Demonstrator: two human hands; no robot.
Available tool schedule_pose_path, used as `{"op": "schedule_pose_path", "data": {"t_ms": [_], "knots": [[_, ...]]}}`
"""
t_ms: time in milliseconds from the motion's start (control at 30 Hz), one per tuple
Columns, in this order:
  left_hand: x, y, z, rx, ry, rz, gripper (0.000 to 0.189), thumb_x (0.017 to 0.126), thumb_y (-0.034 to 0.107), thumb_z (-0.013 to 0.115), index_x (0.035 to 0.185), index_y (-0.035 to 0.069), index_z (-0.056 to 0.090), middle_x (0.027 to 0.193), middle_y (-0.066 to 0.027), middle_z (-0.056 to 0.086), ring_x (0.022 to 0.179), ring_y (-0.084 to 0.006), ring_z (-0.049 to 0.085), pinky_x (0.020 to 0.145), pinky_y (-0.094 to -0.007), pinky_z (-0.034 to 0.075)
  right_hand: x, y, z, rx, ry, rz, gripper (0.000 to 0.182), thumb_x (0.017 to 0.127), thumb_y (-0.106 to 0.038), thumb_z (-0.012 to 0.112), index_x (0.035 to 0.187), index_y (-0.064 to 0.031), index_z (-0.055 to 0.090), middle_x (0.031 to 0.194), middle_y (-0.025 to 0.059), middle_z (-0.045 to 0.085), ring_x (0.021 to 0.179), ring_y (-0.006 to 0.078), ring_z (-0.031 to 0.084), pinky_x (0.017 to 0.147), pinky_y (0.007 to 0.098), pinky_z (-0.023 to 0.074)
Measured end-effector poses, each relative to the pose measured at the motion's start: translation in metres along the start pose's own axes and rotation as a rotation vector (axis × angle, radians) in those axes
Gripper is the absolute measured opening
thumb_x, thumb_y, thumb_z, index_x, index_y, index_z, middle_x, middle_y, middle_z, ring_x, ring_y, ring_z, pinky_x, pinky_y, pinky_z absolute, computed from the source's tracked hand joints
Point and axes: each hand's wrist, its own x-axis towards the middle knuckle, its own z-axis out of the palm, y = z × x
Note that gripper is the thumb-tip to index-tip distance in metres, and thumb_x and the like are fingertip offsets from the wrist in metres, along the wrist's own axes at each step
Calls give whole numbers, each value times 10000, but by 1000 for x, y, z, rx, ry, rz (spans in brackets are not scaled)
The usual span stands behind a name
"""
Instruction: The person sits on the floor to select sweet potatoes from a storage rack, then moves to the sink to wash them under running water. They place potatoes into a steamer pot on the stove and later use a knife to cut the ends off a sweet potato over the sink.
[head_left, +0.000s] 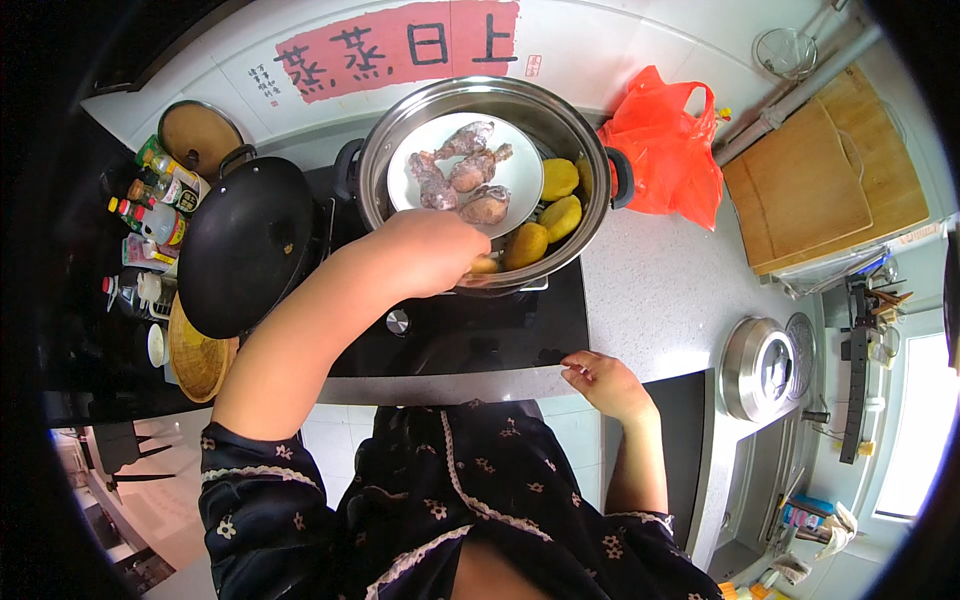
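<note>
A large steel pot (480, 86) with black handles stands on the black glass cooktop (480, 337). Inside it, a white plate (409, 142) bears several chicken drumsticks (474, 171), with several yellow-skinned potatoes or similar pieces (559, 217) beside it at the right and front. My left hand (439, 251) reaches over the pot's front edge, its fingertips low beside the plate near a pale yellow piece (484, 264); whether they grip anything is hidden. My right hand (604, 381) hovers near the counter's front edge, fingers loosely curled, holding nothing visible.
A black wok (244, 247) leans left of the pot, near seasoning bottles (161, 221) and a woven basket (199, 352). A red plastic bag (664, 150) stands right of the pot. Farther right are wooden cutting boards (810, 172), a steel lid (754, 367) and a sink (750, 480).
</note>
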Motion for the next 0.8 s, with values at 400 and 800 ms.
{"op": "schedule_pose_path", "data": {"t_ms": [400, 800], "knots": [[-130, -8, 1, -218, 462, -164, 337, 829, 262, 638, 1103, 70, 595, 1033, -136, 634, 918, -338, 606, 771, -398, 491, 77, -120, -113, -288, 389, -886, 181, 763, -16, 593, 924, -80, 647, 905, 88, 618, 873, 294, 578, 764, 397, 476], [-195, 25, 76, -577, 460, -379, 407, 794, 198, 690, 1172, 89, 585, 1127, -143, 620, 1021, -315, 599, 857, -351, 483, 125, -158, -110, -827, -162, -595, 157, 821, -212, 629, 825, -56, 613, 806, 92, 612, 796, 290, 613, 672, 390, 466]]}}
